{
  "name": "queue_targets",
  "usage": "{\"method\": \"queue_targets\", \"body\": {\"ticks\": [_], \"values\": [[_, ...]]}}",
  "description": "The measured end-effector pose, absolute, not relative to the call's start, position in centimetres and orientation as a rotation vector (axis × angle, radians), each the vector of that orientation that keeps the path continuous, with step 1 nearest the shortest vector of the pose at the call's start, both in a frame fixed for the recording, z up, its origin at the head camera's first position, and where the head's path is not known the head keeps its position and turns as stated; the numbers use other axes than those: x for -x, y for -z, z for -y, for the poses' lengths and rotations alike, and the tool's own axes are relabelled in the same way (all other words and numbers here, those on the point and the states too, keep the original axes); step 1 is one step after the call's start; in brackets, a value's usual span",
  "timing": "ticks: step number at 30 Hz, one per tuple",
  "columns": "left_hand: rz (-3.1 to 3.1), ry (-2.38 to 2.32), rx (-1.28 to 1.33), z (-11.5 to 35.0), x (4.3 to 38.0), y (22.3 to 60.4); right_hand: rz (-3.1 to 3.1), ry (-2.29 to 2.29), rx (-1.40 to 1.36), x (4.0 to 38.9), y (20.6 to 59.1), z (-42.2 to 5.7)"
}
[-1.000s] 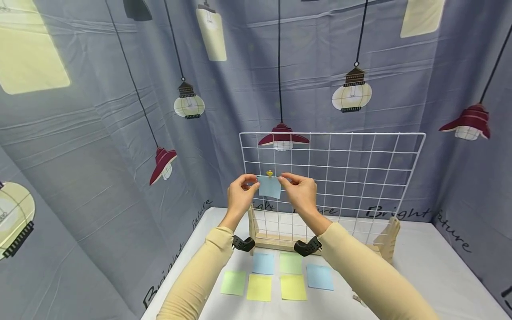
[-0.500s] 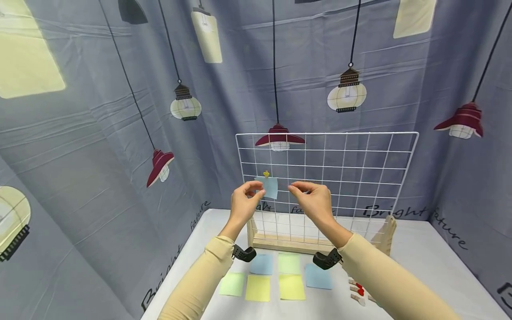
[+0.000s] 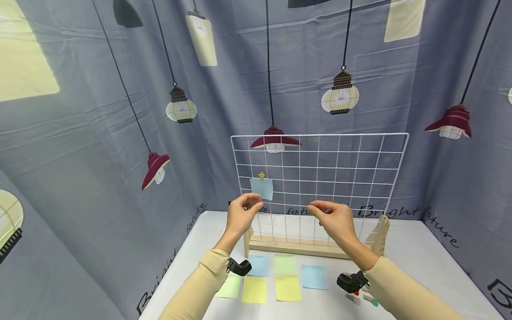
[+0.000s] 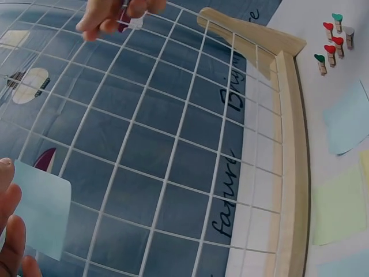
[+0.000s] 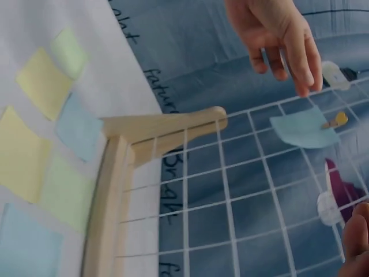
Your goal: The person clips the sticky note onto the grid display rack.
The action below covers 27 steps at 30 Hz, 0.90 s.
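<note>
A blue sticky note [image 3: 262, 189] hangs on the left part of a white wire grid [image 3: 318, 167], fastened by a small clothespin with a yellow heart [image 3: 261, 175]. My left hand [image 3: 239, 220] is just below and left of the note, its fingers loosely bent around nothing. In the right wrist view, that left hand [image 5: 282, 40] appears apart from the note, fingers pointing down. Farther right, my right hand [image 3: 336, 220] hovers before the grid's lower middle, holding nothing, with thumb and fingertips near each other.
Several sticky notes, such as a yellow one [image 3: 288, 289] and a blue one [image 3: 314, 277], lie on the white table [image 3: 404, 249]. Small heart clothespins [image 4: 330, 51] lie right of them, partly behind the right wrist. A wooden stand [image 3: 296, 246] supports the grid.
Both hands have let go of the note and dropped lower. My right hand has moved away to the right, while the note stays hanging from its clothespin.
</note>
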State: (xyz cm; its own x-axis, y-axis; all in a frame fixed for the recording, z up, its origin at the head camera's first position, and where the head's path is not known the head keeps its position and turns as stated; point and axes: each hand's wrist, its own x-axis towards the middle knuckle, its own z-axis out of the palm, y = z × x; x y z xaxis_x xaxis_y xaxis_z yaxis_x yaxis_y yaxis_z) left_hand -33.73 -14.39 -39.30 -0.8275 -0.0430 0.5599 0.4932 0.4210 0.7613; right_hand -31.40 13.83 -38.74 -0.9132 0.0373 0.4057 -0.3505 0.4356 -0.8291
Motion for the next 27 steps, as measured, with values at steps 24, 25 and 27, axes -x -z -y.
{"method": "queue_targets", "body": {"ticks": [24,25,27], "values": [[2.195,1.525,0.259,16.0,32.2,43.4,2.402,-1.506,-0.141,29.4,42.7,-19.3],[2.202,1.526,0.256,16.1,32.1,43.6,2.408,-1.511,-0.135,29.3,42.8,-19.4],[2.222,1.529,0.24,16.4,31.8,44.1,2.421,-1.515,-0.127,29.1,43.2,-19.6]]}}
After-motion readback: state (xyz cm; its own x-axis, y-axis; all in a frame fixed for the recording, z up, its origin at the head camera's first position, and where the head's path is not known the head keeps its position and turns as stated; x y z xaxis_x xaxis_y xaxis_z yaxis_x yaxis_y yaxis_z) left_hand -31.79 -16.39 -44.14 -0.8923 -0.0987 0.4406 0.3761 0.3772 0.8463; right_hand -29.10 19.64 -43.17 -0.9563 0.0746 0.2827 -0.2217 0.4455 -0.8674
